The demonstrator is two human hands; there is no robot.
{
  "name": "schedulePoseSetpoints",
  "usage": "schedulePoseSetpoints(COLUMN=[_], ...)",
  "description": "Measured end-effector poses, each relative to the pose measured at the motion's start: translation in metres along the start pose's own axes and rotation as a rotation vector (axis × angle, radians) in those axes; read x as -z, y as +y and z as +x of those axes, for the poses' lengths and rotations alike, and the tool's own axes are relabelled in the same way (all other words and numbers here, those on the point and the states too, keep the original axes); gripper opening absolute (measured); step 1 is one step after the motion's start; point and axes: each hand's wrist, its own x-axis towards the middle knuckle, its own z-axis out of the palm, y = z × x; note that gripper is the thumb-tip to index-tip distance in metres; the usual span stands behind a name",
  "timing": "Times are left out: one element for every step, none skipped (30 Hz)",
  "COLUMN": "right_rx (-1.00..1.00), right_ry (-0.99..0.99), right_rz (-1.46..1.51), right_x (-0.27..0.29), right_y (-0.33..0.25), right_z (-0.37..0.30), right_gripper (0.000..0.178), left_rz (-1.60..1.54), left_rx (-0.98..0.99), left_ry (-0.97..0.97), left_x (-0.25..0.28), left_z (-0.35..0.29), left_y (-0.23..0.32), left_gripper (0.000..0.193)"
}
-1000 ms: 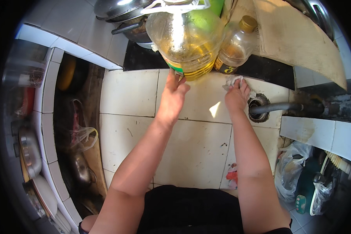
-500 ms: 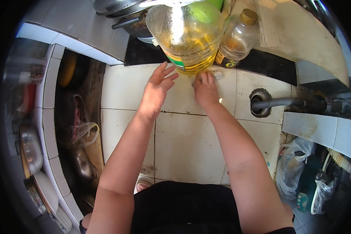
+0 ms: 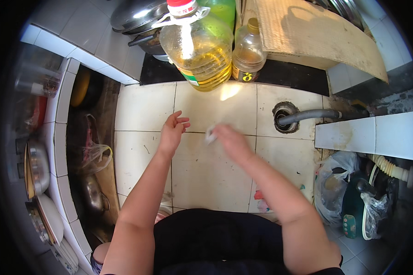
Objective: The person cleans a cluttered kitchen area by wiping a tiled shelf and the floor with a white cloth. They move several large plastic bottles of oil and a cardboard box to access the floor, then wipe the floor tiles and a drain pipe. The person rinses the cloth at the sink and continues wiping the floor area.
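Note:
My right hand (image 3: 229, 140), smeared by motion, is closed on a small crumpled white wipe (image 3: 210, 135) against the white tiled floor (image 3: 211, 178). Whether the wipe is paper or cloth I cannot make out. To its left my left hand (image 3: 171, 130) hovers with fingers apart, holding nothing. Beyond both hands stands a big clear oil jug (image 3: 202, 57) with a red and white cap and yellow oil in it. Beside the jug is a smaller bottle (image 3: 248, 57) with a gold-brown cap and a dark label.
At the right a grey pipe (image 3: 312, 116) runs into a dark drain hole. A brown cardboard sheet (image 3: 307, 30) leans at the back, and dark pots (image 3: 140, 16) stand behind the jug. Shelves with pans line the left. Plastic bags (image 3: 332, 183) lie at the lower right.
My right hand has drawn nearer with the wipe, away from the jug's base. The left hand has also come back toward me, still open. The view has shifted, with more of the jug showing.

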Motion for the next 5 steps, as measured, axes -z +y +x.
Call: schedulePoseSetpoints(right_rx=[0.21,0.134,0.052,0.002,-0.053], right_ry=[0.17,0.158,0.147,0.113,0.079], right_rz=[-0.277,-0.395,-0.518,-0.572,-0.63], right_x=[0.022,0.046,0.07,0.084,0.091], right_y=[0.018,0.028,0.036,0.052,0.071], right_z=[0.007,0.018,0.028,0.035,0.041], right_gripper=[0.022,0.023,0.024,0.026,0.03], left_rz=[-0.002,0.001,0.002,0.007,0.009], left_rx=[0.007,0.017,0.027,0.024,0.02], left_ry=[-0.005,-0.007,-0.017,-0.03,-0.049], left_x=[-0.004,-0.008,-0.014,-0.017,-0.019], left_z=[-0.004,-0.008,-0.012,-0.015,-0.016], left_y=[0.002,0.003,0.003,0.002,-0.001], left_gripper=[0.049,0.049,0.049,0.05,0.05])
